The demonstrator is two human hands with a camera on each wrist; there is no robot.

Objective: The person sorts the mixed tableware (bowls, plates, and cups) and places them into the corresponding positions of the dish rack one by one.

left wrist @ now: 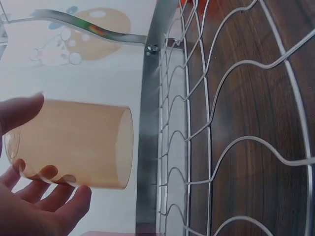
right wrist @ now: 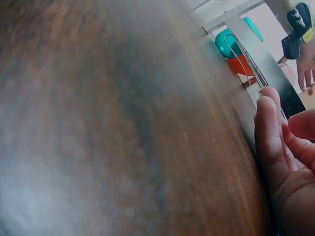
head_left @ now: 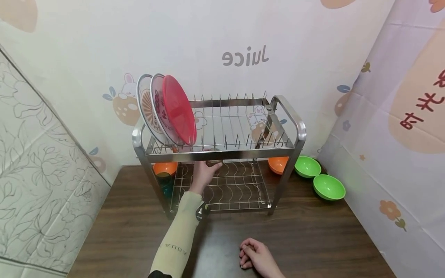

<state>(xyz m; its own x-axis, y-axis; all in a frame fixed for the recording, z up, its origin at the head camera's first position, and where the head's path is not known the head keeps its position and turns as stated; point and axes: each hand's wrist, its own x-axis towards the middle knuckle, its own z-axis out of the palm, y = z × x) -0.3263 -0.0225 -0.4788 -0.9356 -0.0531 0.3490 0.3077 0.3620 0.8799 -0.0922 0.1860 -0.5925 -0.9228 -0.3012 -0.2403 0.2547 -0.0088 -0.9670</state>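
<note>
My left hand [head_left: 204, 175] reaches under the upper tier of a two-tier metal dish rack [head_left: 219, 155]. In the left wrist view, the fingers and thumb of that hand [left wrist: 44, 209] grip a clear amber cup [left wrist: 81, 142] around its sides. The cup's rim faces the lower wire shelf [left wrist: 211, 123], apparently a little apart from it. From the head view, the rack's front bar hides most of the cup. My right hand [head_left: 255, 258] rests on the wooden table [head_left: 295, 239] in front of the rack, fingers loosely curled and holding nothing.
Two patterned plates [head_left: 145, 102] and a red plate [head_left: 179, 110] stand at the upper tier's left. A teal cup [head_left: 166, 185] and an orange bowl [head_left: 165, 168] are at the lower left. Another orange bowl [head_left: 277, 165] and two green bowls [head_left: 329, 188] sit at right.
</note>
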